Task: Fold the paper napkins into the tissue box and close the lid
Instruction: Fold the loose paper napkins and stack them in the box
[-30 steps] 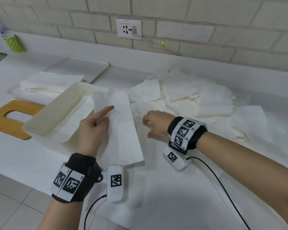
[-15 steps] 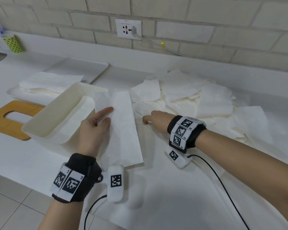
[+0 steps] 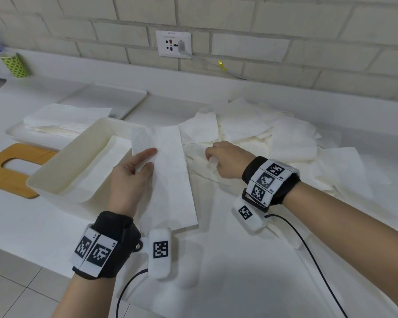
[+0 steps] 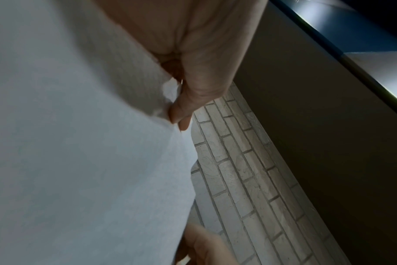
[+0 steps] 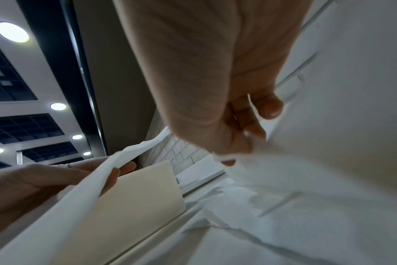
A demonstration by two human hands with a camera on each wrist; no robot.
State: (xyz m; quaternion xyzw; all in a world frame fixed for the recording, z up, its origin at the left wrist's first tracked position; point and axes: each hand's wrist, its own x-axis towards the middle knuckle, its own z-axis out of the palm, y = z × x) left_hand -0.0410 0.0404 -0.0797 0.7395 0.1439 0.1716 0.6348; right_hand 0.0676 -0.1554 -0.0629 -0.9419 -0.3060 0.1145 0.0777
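You're working on a white countertop (image 3: 44, 226), with the loose heap of crumpled white paper napkins (image 3: 262, 134) spread along its back right. The open cream plastic tissue box (image 3: 78, 161) sits front left of that heap, its long axis running diagonally from near-left to far-right, and at least one white napkin appears to lie flat inside it. Its wooden lid with the oval slot (image 3: 7, 171) lies flat on the counter just left of the box, so the closing step isn't started. Your left hand (image 3: 129, 180) pinches the long folded white napkin strip (image 3: 170, 175) by its left edge, thumb under, fingers on top; the strip hangs lengthwise toward you and sits just right of the box, roughly parallel to its long axis. So it's a short sideways move left, and the left hand is much the nearer one. Your right hand (image 3: 225, 159) is over the near edge of the heap, fingers curled, pinching a loose sheet (image 5: 283, 161) by its edge in the right wrist view.
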